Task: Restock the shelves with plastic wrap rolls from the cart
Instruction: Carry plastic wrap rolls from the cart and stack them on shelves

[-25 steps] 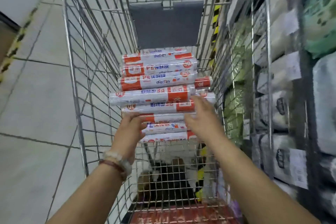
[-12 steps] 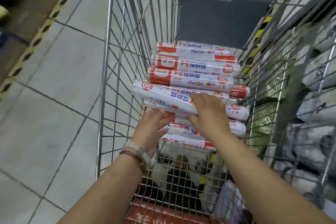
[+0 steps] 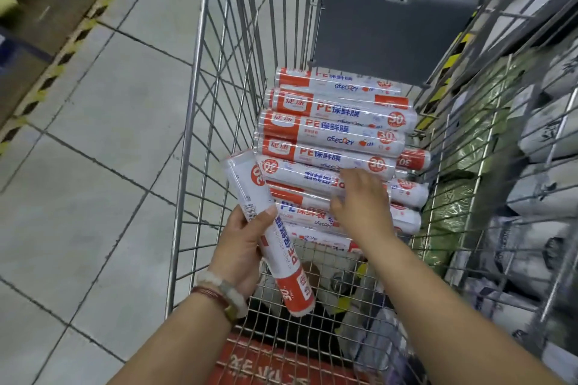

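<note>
Several white-and-red plastic wrap rolls (image 3: pixel 331 131) lie stacked crosswise in a wire shopping cart (image 3: pixel 194 122). My left hand (image 3: pixel 240 247) grips one roll (image 3: pixel 266 225) around its middle, lifted clear of the stack and tilted lengthwise toward me. My right hand (image 3: pixel 362 200) lies on top of another roll (image 3: pixel 303 175) in the stack, fingers bent over it; whether it grips is unclear. Shelves (image 3: pixel 531 147) with packaged goods stand to the right of the cart, blurred.
A grey flap (image 3: pixel 394 31) hangs at the cart's far end. Grey floor tiles (image 3: pixel 93 150) stretch to the left, with yellow-black hazard tape (image 3: pixel 62 50) along another shelf base. Dark items lie under the cart's near basket.
My left hand has taken a roll out of the stack and swung it upright toward me. My right hand stayed on the stack. The view shifted right and down.
</note>
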